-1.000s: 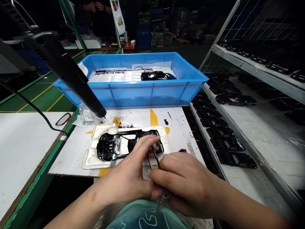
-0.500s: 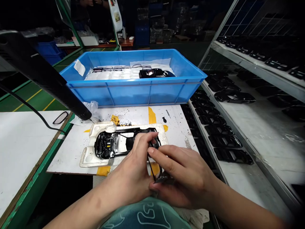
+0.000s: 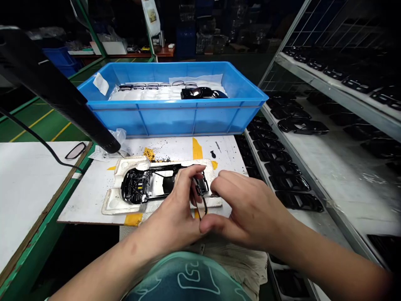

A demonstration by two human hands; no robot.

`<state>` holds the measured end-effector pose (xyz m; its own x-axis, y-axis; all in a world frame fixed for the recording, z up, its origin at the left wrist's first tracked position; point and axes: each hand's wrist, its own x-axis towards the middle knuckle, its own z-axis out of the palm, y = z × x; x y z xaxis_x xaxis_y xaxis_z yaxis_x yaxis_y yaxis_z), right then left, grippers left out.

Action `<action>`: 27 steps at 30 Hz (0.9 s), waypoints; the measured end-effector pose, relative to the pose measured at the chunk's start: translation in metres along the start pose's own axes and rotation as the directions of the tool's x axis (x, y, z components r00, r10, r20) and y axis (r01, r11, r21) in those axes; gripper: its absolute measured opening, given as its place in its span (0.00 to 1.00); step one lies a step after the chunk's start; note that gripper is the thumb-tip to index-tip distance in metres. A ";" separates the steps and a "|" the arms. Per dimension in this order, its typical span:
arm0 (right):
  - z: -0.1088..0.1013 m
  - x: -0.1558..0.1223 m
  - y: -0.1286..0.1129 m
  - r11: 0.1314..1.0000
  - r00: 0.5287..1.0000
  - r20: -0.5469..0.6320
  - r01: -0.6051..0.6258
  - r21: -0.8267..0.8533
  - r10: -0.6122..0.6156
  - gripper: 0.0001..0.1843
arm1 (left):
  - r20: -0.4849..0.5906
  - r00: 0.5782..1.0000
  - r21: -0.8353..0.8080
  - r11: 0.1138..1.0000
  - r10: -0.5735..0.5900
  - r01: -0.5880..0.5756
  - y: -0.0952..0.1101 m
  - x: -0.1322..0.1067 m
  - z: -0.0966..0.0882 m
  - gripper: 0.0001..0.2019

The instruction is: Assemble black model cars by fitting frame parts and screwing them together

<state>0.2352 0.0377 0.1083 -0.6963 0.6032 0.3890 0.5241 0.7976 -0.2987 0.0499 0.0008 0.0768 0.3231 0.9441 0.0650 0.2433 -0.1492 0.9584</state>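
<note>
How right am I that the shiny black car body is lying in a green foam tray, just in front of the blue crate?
Not quite: the foam tray is white, not green, as the head view shows. The black car body does lie in it, just in front of the blue crate.

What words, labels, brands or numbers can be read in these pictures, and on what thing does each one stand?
No text can be read clearly.
White paper label on the blue plastic crate: no readable marks.
Hanging white poster: too small and blurred to read.
White outline print on the teal shirt: cannot tell if these are letters.
</note>
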 end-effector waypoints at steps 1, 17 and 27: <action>0.001 0.002 -0.001 1.000 1.000 0.012 -0.001 -0.017 0.001 0.36 | 0.015 1.000 0.001 1.000 0.011 -0.011 0.001 0.000 0.000 0.43; 0.007 0.006 -0.006 0.964 0.981 0.061 0.193 -0.184 -0.185 0.36 | -0.014 0.999 0.124 0.992 0.040 -0.038 0.004 -0.004 -0.009 0.35; 0.008 0.008 -0.008 0.957 0.976 0.091 0.210 -0.200 -0.195 0.36 | -0.026 0.998 0.156 0.986 0.061 -0.056 0.002 -0.007 -0.011 0.33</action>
<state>0.2217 0.0364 0.1070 -0.8271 0.4328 0.3586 0.4531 0.8909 -0.0301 0.0383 -0.0029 0.0816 0.3136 0.9405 0.1305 0.3644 -0.2461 0.8982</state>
